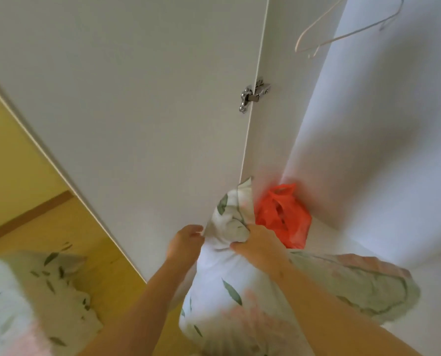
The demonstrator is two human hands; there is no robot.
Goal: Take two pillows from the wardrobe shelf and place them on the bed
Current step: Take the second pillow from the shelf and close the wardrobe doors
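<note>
Two hands: both on one leaf-printed pillow, which stands nearly on end at the front of the wardrobe opening.
Right hand: fingers clenched into the bunched top of the pillow, cloth gathered in the fist.
Left hand: pressed to the pillow's left side near the top; fingers curl against the fabric, though I cannot tell if they truly grip or merely steady it.
Held pillow: white with green leaves and a pink blur of print low down; its upper corner touches the inner edge of the wardrobe door.
Second pillow: same print, lying flat on the wardrobe shelf, just right of the held pillow, behind the right forearm.
Red plastic bag: on the shelf, behind the held pillow, in the back corner.
Door: white, swung open left of the held pillow, metal hinge well above it.
Hanger: pale wire, high above the held pillow, to the right.
Bed: far left of the held pillow, lower, covered in matching leafy bedding.
Floor: yellowish, between bed and door.
</note>
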